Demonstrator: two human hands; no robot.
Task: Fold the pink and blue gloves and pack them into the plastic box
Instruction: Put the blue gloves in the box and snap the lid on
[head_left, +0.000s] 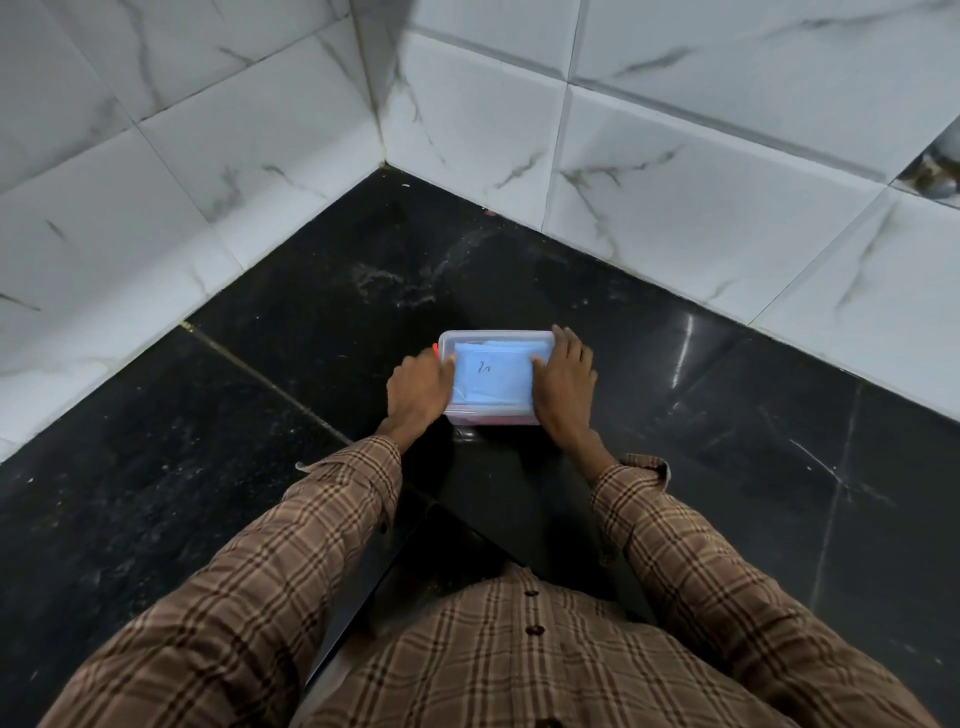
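A clear plastic box (493, 336) sits on the black countertop in front of me. Folded blue gloves (493, 374) show inside it, with a small dark mark on top. A strip of pink (498, 415) shows along the box's near bottom edge. My left hand (418, 389) holds the box's left side, thumb over the rim. My right hand (563, 384) lies on the right side, fingers spread over the top edge. I cannot tell whether a lid covers the box. A small red-orange bit (435, 351) pokes out at the box's left end.
The black stone counter (260, 467) runs into a corner of white marble-look wall tiles (675, 182). Pale dusty smears (395, 283) lie on the counter behind the box. My checked brown sleeves fill the lower view.
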